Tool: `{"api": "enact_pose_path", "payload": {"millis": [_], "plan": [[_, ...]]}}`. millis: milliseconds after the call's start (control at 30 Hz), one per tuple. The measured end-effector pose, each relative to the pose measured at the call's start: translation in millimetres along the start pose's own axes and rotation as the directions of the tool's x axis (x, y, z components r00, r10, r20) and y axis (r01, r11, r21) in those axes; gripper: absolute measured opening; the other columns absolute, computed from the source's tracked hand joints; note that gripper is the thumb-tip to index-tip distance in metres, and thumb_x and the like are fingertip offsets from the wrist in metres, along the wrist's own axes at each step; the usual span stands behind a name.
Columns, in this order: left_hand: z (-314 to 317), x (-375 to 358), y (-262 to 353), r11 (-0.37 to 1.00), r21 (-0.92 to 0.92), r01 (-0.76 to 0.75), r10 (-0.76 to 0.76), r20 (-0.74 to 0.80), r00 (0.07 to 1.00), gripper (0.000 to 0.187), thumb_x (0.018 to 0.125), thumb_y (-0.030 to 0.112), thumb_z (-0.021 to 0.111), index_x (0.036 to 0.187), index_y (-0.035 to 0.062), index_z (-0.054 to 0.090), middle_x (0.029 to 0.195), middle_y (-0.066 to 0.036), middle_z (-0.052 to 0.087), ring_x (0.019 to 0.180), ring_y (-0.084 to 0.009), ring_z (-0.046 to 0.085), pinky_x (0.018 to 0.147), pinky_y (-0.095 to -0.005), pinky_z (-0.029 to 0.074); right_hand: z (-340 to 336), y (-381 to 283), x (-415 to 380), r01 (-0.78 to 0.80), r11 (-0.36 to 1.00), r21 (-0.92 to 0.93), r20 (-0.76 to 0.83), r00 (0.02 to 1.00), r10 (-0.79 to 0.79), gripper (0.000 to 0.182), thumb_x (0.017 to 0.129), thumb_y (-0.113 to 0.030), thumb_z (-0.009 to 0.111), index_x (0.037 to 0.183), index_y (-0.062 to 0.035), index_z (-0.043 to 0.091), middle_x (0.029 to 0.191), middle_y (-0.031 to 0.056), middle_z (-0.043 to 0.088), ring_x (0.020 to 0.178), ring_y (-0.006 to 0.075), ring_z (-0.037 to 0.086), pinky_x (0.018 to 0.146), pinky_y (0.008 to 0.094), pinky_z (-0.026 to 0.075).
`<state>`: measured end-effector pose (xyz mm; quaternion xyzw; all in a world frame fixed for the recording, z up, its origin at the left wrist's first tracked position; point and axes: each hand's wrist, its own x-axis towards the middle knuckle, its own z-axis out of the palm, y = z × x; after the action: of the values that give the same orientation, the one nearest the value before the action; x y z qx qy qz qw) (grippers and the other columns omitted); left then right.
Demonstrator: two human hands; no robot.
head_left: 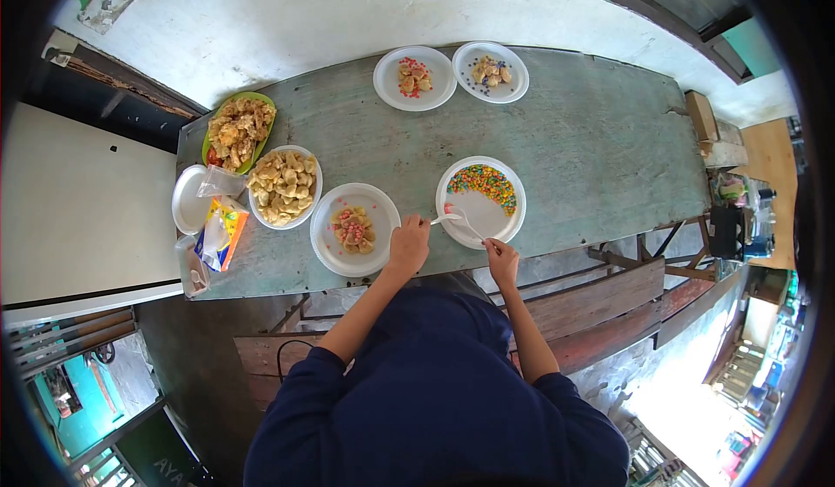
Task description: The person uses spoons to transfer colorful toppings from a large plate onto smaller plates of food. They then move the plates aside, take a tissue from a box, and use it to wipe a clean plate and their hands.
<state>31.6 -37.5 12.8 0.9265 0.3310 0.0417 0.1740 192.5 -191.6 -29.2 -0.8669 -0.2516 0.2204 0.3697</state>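
Note:
My left hand (409, 243) is closed round the handle of a white plastic spoon (447, 218), which reaches over the left rim of a white plate (475, 228). From the other side, my right hand (502, 263) pinches a second slim white plastic spoon (473, 230) by its handle end. The two utensils' heads meet or overlap above the plate. Small multicoloured candies (484, 184) lie in a curve along its far side, with a few pink ones at its left. Left of my left hand stands a white plate (323, 251) holding pale snack pieces topped with pink candies (352, 229).
Two white plates (384, 90) (519, 90) with candy-dotted snacks stand by the wall. At left are a heaped plate of pale snacks (283, 186), fried food on a green plate (238, 130), and an orange-and-white packet (221, 234). A wooden bench (600, 300) runs along the table's near side.

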Motion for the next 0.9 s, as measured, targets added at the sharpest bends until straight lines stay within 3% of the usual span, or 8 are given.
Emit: {"api": "enact_pose_path", "payload": {"millis": [33,200,267,333,433,567,667,900], "plan": [[-0.2,-0.3,-0.5,0.999,-0.032,0.006,-0.007,-0.023,1.0,0.031,0.07,0.005,0.055,0.101,0.0053,0.059,0.089,-0.007,0.052,0.088,-0.0215,0.053,0.066,-0.0335,0.048,1.8,4.4,2.5,-0.001,0.999,0.046,-0.004,1.0,0.001,0.025,0.081,-0.024,0.061,0.088,-0.0013,0.067,0.064,0.011,0.064,0.055,0.0116,0.058,0.053,0.027,0.043],[-13.3,-7.1,-8.7,0.982,-0.186,0.037,-0.061,-0.129,0.99,0.033,0.07,0.002,0.055,0.102,0.0053,0.059,0.09,-0.008,0.052,0.087,-0.0237,0.054,0.067,-0.0351,0.048,1.0,5.3,0.0,0.03,0.992,0.121,-0.051,0.998,-0.024,0.025,0.082,-0.023,0.061,0.09,-0.0002,0.067,0.065,0.0067,0.065,0.056,0.0069,0.054,0.052,0.0241,0.042],[-19.7,-13.3,-16.9,0.961,-0.277,0.028,-0.099,-0.248,0.964,0.03,0.073,0.002,0.054,0.102,0.0053,0.06,0.088,-0.009,0.053,0.085,-0.0258,0.055,0.067,-0.0367,0.048,-2.7,-5.8,-3.8,0.053,0.99,0.127,-0.063,0.997,-0.045,0.025,0.082,-0.023,0.061,0.09,-0.0001,0.067,0.066,0.006,0.065,0.056,0.0063,0.053,0.053,0.0232,0.041],[-26.9,-21.7,-28.2,0.937,-0.343,0.063,-0.16,-0.263,0.951,0.028,0.075,0.004,0.054,0.102,0.005,0.06,0.087,-0.01,0.054,0.083,-0.027,0.055,0.067,-0.0373,0.047,-7.4,-23.1,-8.2,-0.093,0.994,0.054,0.036,0.995,0.091,0.024,0.082,-0.022,0.061,0.09,-0.0006,0.067,0.068,0.0058,0.066,0.055,0.0054,0.052,0.052,0.0224,0.041],[-39.5,-37.9,-52.0,0.911,-0.393,0.126,-0.253,-0.29,0.923,0.023,0.079,0.007,0.053,0.101,0.0043,0.06,0.085,-0.012,0.054,0.08,-0.0287,0.055,0.068,-0.0385,0.046,8.4,-37.7,-13.9,0.039,0.993,0.107,0.002,0.999,-0.04,0.023,0.081,-0.021,0.061,0.089,-0.0009,0.067,0.064,0.0107,0.063,0.054,0.0127,0.054,0.053,0.0278,0.042],[-55.6,-65.8,-86.4,0.867,-0.424,0.26,-0.409,-0.31,0.858,0.02,0.083,0.011,0.051,0.098,0.0039,0.062,0.083,-0.013,0.054,0.08,-0.0302,0.055,0.069,-0.0393,0.045,41.7,-73.5,-19.6,0.151,0.964,0.22,-0.011,0.988,-0.152,0.023,0.08,-0.022,0.062,0.09,-0.0008,0.066,0.061,0.0115,0.06,0.051,0.0125,0.052,0.05,0.0294,0.04],[-59.5,-90.0,-114.6,0.832,-0.433,0.348,-0.494,-0.289,0.82,0.019,0.084,0.012,0.05,0.096,0.0054,0.063,0.082,-0.012,0.054,0.08,-0.0303,0.055,0.068,-0.0394,0.045,64.7,-95.4,-28.9,0.185,0.98,0.078,0.09,0.977,-0.192,0.022,0.082,-0.022,0.061,0.09,-0.002,0.067,0.056,0.0054,0.058,0.049,0.0064,0.045,0.046,0.0265,0.036],[-62.0,-127.5,-158.3,0.81,-0.373,0.452,-0.551,-0.221,0.805,0.019,0.083,0.012,0.051,0.097,0.0073,0.063,0.083,-0.011,0.053,0.079,-0.0299,0.055,0.067,-0.0394,0.045,91.6,-124.2,-54.9,0.39,0.918,-0.067,0.172,0.911,-0.375,0.017,0.08,-0.018,0.062,0.087,-0.0036,0.067,0.063,0.0124,0.06,0.049,0.0202,0.054,0.048,0.0312,0.04]]}}
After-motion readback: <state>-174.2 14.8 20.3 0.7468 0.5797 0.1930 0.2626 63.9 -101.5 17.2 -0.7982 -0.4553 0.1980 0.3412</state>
